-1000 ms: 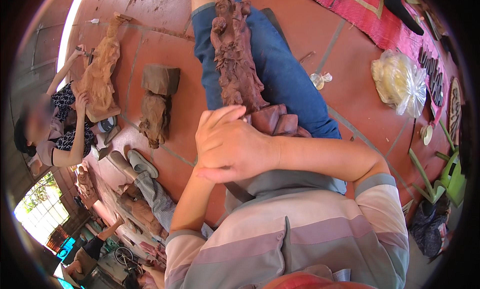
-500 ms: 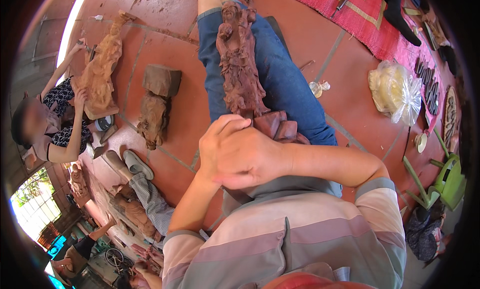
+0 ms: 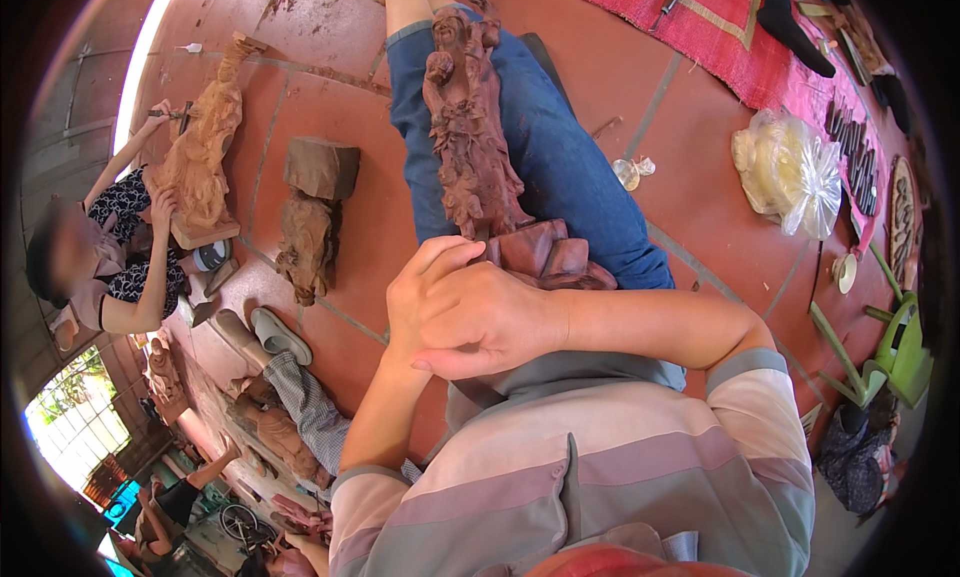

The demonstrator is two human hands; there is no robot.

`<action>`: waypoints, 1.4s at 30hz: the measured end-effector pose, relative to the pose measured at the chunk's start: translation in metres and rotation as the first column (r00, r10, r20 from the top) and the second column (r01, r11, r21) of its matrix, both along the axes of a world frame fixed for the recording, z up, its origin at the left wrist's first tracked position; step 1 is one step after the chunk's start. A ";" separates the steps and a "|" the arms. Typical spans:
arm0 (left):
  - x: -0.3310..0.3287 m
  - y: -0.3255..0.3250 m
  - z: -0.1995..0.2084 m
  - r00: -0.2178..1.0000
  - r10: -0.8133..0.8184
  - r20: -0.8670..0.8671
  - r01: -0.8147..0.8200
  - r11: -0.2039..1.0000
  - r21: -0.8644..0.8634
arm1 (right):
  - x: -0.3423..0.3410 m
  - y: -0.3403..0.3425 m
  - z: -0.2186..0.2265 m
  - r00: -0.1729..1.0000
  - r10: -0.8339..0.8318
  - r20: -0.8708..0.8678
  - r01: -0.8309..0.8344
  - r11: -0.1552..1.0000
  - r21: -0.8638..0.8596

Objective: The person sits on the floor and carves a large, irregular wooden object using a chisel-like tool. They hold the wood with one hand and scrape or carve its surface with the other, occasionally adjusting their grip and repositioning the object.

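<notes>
Carved wooden figure (image 3: 470, 147): reddish-brown, lying along your outstretched leg in blue jeans (image 3: 560, 167), its blocky base (image 3: 545, 257) toward your lap and its ornate top end toward your foot. The long axis runs up the picture, away from you, tilted slightly left at the far end.

Head view, hands: your right hand (image 3: 500, 322) lies over your left hand (image 3: 425, 287), both stacked just at the near side of the base. The right-hand fingers are curled closed around the left hand; nothing else shows in them. The left-hand fingers (image 3: 440, 257) are bent, tips touching the base edge; whether they pinch a tool or the wood you cannot tell, as the right hand covers the palm.

Step, as a judgement: close pressing or working on the base, two hands bearing on one spot. The next move seems to call for keeping the figure steady on the leg so that it does not roll.

Head view, surroundings: a roughed-out carving (image 3: 310, 217) rests on the red tiled floor (image 3: 690, 207) to your left. Another person (image 3: 120, 257) further left works at a pale upright carving (image 3: 205, 157). A clear plastic bag (image 3: 790, 172) lies to your right, near a red mat (image 3: 720, 27).
</notes>
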State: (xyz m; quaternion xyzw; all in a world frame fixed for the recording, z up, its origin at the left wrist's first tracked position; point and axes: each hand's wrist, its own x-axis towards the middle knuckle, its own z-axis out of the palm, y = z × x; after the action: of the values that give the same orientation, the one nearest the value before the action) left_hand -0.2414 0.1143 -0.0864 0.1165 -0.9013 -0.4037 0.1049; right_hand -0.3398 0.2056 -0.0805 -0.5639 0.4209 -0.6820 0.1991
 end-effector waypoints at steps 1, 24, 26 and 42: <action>0.001 -0.002 -0.002 1.000 0.006 -0.015 -0.005 0.999 0.040 | -0.003 -0.004 0.004 1.000 -0.010 0.024 0.011 0.999 -0.031; -0.001 -0.007 0.000 0.985 0.123 0.122 -0.165 0.879 0.448 | 0.008 -0.013 -0.008 0.997 -0.027 -0.069 0.037 0.988 0.153; -0.002 -0.007 0.007 0.993 0.096 0.063 -0.113 0.924 0.366 | 0.002 -0.013 0.004 0.999 0.001 0.043 -0.007 0.992 0.129; -0.039 -0.035 0.044 0.959 0.109 -0.262 -0.069 0.985 0.157 | -0.093 0.035 0.040 0.920 -0.037 0.390 -0.164 0.867 0.470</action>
State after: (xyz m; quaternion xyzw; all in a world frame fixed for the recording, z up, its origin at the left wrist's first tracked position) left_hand -0.2799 0.0797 -0.0425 0.1085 -0.8405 -0.4757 0.2356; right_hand -0.4324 0.2411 -0.0403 -0.3624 0.5142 -0.6422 0.4380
